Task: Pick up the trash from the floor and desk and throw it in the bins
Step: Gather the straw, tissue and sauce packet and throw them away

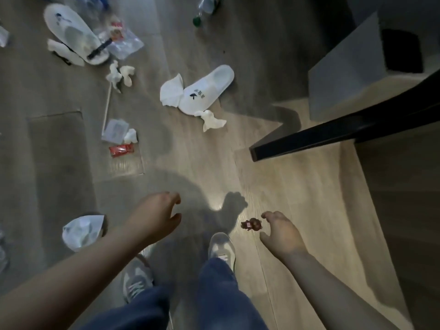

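slipper [206, 88] right of wrapper [121, 150]

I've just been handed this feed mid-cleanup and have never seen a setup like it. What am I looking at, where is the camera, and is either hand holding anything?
There is no machine here. One camera sits on a person's head and looks down, so the two bare arms coming in from the bottom edge are that person's own.

The left hand hangs loosely open and holds nothing. The right hand is also open. Its fingers are close beside a small brown item on the wooden floor, not around it. The item is too blurred to name.

Further ahead lie a white slipper, a second slipper, crumpled tissues, a red packet and a plastic bottle. A white bag lies by the left forearm. The black bar at right looks like a furniture leg.
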Demonstrator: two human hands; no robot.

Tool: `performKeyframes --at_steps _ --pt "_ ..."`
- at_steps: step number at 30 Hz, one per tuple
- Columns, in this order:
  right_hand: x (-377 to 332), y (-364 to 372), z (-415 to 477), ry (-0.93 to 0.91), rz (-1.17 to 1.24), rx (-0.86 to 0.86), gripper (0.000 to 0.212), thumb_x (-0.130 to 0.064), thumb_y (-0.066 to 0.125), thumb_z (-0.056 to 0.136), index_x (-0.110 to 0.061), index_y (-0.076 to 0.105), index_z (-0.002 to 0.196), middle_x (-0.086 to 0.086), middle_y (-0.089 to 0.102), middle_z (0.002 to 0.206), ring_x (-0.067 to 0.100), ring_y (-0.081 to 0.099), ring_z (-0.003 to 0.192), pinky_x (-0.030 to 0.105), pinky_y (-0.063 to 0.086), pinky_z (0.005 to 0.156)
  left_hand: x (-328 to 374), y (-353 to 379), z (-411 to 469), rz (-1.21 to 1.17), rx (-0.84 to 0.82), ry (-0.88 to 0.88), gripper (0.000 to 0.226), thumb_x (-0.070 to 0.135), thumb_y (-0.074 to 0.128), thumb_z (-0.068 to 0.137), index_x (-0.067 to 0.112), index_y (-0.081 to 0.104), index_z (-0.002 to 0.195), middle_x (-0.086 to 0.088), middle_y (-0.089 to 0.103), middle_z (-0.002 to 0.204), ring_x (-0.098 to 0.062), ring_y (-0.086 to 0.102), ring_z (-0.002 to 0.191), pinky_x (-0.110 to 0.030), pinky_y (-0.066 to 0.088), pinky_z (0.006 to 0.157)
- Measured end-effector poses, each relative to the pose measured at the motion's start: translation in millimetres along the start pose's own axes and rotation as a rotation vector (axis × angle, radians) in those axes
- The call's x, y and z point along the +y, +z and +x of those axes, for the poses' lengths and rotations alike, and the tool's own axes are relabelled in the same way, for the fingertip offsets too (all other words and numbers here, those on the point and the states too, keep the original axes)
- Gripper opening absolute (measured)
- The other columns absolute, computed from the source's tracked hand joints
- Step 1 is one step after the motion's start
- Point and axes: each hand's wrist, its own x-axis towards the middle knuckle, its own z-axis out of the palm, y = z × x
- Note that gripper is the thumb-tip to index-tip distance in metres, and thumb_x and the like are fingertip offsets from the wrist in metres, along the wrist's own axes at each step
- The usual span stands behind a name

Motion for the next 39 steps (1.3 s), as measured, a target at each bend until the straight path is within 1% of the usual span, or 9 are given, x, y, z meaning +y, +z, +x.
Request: performKeyframes --at_steps 5,10,14,17,20,24,28,32,39 --pt "39.0 78.6 69.8 -0.060 -0.001 0.036 0.043 -0.022 0.060 0.085 -0.018 0.052 0.128 0.003 0.053 0.116 0.020 0.053 0.106 0.029 0.046 0.088 -18.6 70.5 82.8 0.049 0.040 0.141 0.031 0.030 0.059 0.089 0.015 0.058 0.117 -0.003 0.061 0.116 -0.020 0.059 0.105 -0.027 0.047 0.086" --pt "79.9 124.3 134.0 -0.321 -0.288 -0.030 0.056 -0.032 0.065 0.080 -0.021 0.043 0.130 0.002 0.042 0.126 0.022 0.047 0.114 0.032 0.044 0.092 -34.0 123.1 155.8 0.127 0.083 0.308 0.032 0.035 0.059 0.088 0.020 0.059 0.116 0.002 0.063 0.113 -0.017 0.063 0.097 -0.029 0.051 0.081" --pt "104.1 133.4 164.4 -0.472 -0.296 -0.028 0.043 -0.031 0.065 0.078 -0.024 0.045 0.115 -0.006 0.045 0.116 0.015 0.053 0.098 0.020 0.035 0.074 -41.1 146.0 196.1 0.192 0.105 0.419 0.035 0.038 0.058 0.089 0.023 0.057 0.120 0.006 0.062 0.118 -0.013 0.062 0.099 -0.022 0.045 0.077" --pt "98.0 125.4 180.5 -0.487 -0.201 0.039 0.039 -0.035 0.068 0.076 -0.028 0.048 0.108 -0.011 0.048 0.107 0.009 0.055 0.092 0.019 0.039 0.073 -51.9 144.1 202.2 0.287 0.093 0.459 0.034 0.040 0.055 0.089 0.026 0.055 0.120 0.006 0.059 0.118 -0.013 0.059 0.099 -0.025 0.047 0.080" --pt "70.3 111.5 189.2 -0.456 -0.117 0.135 0.035 -0.042 0.069 0.076 -0.033 0.049 0.104 -0.013 0.052 0.104 0.008 0.056 0.091 0.025 0.048 0.077 -64.3 126.1 188.1 0.351 0.137 0.404 0.034 0.040 0.054 0.089 0.026 0.054 0.120 0.006 0.058 0.118 -0.015 0.059 0.101 -0.026 0.046 0.080" --pt "16.3 94.4 199.1 -0.470 -0.064 0.204 0.033 -0.035 0.070 0.076 -0.034 0.050 0.103 -0.013 0.055 0.103 0.005 0.056 0.089 0.030 0.053 0.079 -89.7 102.5 156.3 0.313 0.210 0.295 0.033 0.039 0.056 0.088 0.022 0.056 0.116 0.005 0.061 0.116 -0.016 0.060 0.102 -0.028 0.048 0.083" --pt "-37.5 83.3 218.1 -0.559 -0.126 0.247 0.028 -0.035 0.070 0.076 -0.033 0.051 0.097 -0.011 0.056 0.094 0.006 0.057 0.081 0.033 0.055 0.074 -136.4 96.8 135.6 0.282 0.266 0.178 0.029 0.037 0.057 0.088 0.022 0.057 0.113 0.005 0.062 0.115 -0.013 0.060 0.099 -0.020 0.042 0.076" --pt "-89.8 74.4 230.2 -0.630 -0.233 0.194 0.024 -0.034 0.067 0.079 -0.025 0.054 0.098 -0.005 0.059 0.095 0.014 0.059 0.083 0.036 0.054 0.075 -181.6 98.5 109.2 0.251 0.267 0.024 0.029 0.035 0.056 0.089 0.021 0.056 0.115 0.004 0.061 0.117 -0.014 0.058 0.104 -0.023 0.044 0.083" --pt "-209.2 75.4 235.5 -0.727 -0.211 0.040 0.029 -0.027 0.070 0.076 -0.012 0.061 0.100 0.006 0.065 0.095 0.024 0.060 0.086 0.036 0.051 0.074 -249.9 104.2 51.6 0.148 0.350 -0.226 0.030 0.039 0.057 0.086 0.026 0.056 0.113 0.010 0.061 0.115 -0.011 0.058 0.102 -0.022 0.042 0.079"
